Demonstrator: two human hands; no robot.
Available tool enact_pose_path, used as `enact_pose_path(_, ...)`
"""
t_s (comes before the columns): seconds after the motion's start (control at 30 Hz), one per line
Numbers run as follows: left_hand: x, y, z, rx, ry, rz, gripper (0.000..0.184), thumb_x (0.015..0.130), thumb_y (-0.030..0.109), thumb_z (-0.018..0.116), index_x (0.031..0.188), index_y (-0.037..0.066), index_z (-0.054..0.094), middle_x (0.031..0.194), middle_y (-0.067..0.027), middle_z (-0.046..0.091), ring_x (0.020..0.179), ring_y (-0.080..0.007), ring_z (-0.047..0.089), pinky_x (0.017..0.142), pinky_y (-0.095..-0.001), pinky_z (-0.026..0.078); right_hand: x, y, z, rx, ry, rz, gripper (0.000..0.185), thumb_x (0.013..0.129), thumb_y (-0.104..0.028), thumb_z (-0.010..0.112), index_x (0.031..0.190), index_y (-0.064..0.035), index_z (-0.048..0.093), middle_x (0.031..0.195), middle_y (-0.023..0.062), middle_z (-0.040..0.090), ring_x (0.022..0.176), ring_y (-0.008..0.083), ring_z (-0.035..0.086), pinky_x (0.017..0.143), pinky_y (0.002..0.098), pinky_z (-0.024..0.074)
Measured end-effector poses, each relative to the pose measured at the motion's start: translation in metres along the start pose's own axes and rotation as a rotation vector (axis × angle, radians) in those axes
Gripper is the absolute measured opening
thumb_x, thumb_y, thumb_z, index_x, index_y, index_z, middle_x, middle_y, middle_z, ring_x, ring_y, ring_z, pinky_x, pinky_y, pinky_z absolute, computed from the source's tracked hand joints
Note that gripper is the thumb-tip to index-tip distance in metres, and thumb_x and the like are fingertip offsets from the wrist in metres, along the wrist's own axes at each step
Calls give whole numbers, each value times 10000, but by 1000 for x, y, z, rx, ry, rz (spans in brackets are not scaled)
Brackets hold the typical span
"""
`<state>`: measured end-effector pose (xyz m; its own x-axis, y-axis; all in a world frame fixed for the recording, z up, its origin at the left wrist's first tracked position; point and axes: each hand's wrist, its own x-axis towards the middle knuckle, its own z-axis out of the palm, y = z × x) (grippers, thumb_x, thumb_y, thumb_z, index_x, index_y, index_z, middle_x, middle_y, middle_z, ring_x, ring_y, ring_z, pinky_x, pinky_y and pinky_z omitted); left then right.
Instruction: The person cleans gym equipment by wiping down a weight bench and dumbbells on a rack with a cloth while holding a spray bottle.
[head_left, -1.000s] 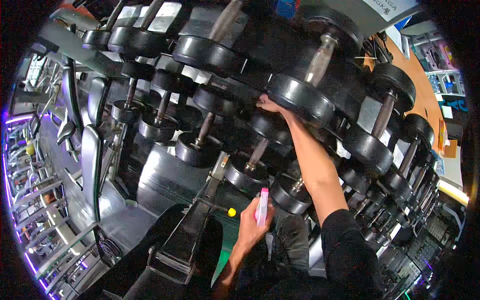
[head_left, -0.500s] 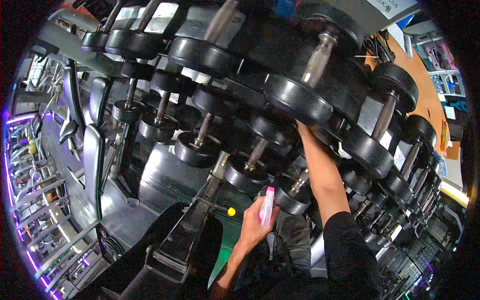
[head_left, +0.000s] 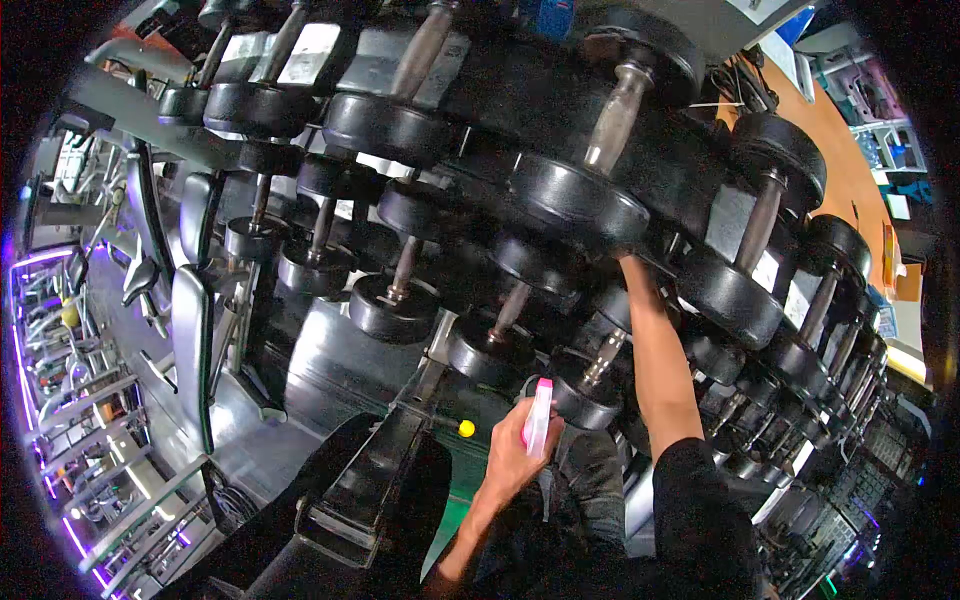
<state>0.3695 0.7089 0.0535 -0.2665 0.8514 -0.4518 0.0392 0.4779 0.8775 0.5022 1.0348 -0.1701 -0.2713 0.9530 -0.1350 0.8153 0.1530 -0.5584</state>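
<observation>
My left hand is closed around a spray bottle with a pink and whitish top, low in the middle of the view. Just right of it, a lower-row dumbbell lies with its metal handle showing. My right forearm reaches up and away between the two rows. Its hand is hidden behind the lower head of a large black upper-row dumbbell, so I cannot see the fingers or what they touch. Another dumbbell rests left of that arm on the lower row.
More black dumbbells line both tiers of the rack on either side. A bench frame stands close at lower left, with a yellow knob beside it. Padded benches are farther left. A wooden counter runs behind at upper right.
The view has shifted slightly. My right forearm has moved a little to the right relative to the dumbbells, its hand still hidden. My left hand keeps hold of the spray bottle.
</observation>
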Motion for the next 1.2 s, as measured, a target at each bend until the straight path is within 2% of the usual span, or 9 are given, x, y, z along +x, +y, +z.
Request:
enact_pose_path(0.2, -5, -7, 12, 4, -42, 19, 205, 799, 98, 689, 963, 23, 591, 825, -136, 648, 769, -302, 663, 684, -351, 512, 15, 23, 68, -182, 105, -104, 344, 893, -319, 503, 1100, -66, 610, 1121, 113, 622, 1009, 283, 568, 905, 383, 438)
enact_pose_path(0.37, -3, -1, 10, 20, -36, 21, 216, 799, 105, 691, 976, 30, 592, 832, -135, 654, 777, -306, 666, 684, -351, 513, -14, -10, 23, -141, -146, -84, 348, 885, -319, 506, 1109, -74, 608, 1139, 121, 618, 1029, 296, 565, 912, 396, 434)
enact_pose_path(0.43, -3, -4, 9, 2, -69, -13, 263, 812, 68, 693, 1053, 26, 596, 891, -81, 651, 797, -149, 632, 722, -284, 494, -33, -37, -12, -88, -254, -24, 349, 882, -320, 507, 1113, -77, 607, 1146, 124, 617, 1037, 301, 563, 915, 401, 432)
enact_pose_path(0.5, -3, -6, 10, 5, -62, 8, 257, 811, 67, 694, 1046, 26, 598, 899, -81, 653, 796, -150, 633, 721, -283, 493, -44, -49, -37, -6, -291, 20, 351, 879, -320, 508, 1116, -81, 606, 1154, 127, 615, 1045, 306, 562, 917, 406, 431)
enact_pose_path(0.6, -5, -6, 11, 14, -75, 8, 246, 808, 67, 696, 1032, 28, 601, 918, -82, 658, 799, -155, 638, 723, -286, 494, -39, -26, -25, 25, -219, 6, 354, 874, -321, 510, 1122, -86, 605, 1165, 131, 613, 1057, 314, 560, 922, 414, 428)
enact_pose_path(0.8, -11, -11, 19, 15, -105, 15, 224, 803, 75, 700, 1000, 34, 604, 925, -84, 662, 816, -171, 651, 738, -307, 505, -10, 42, 70, -202, 70, -177, 361, 865, -322, 513, 1132, -96, 602, 1187, 141, 609, 1081, 330, 556, 930, 429, 423)
enact_pose_path(1.0, -11, -12, 19, 9, -83, 48, 210, 803, 81, 702, 986, 40, 605, 885, -80, 666, 805, -168, 650, 726, -305, 506, -11, 70, 93, -238, 9, -207, 369, 856, -323, 517, 1143, -106, 599, 1208, 150, 604, 1105, 345, 552, 938, 445, 419)
enact_pose_path(1.1, -12, -8, 17, -12, -92, 0, 207, 805, 77, 702, 988, 45, 609, 869, -71, 662, 798, -152, 643, 718, -294, 504, -52, -53, -29, -234, -402, 75, 314, 854, -315, 522, 1028, -76, 628, 1057, 145, 662, 972, 327, 601, 865, 421, 445)
enact_pose_path(1.2, -12, -6, 18, -40, -82, 5, 210, 807, 71, 699, 995, 46, 610, 865, -64, 656, 796, -134, 636, 719, -286, 503, -68, -78, -61, 18, -267, 37, 356, 864, -366, 575, 1063, -74, 613, 1151, 81, 617, 1067, 262, 557, 943, 393, 419)
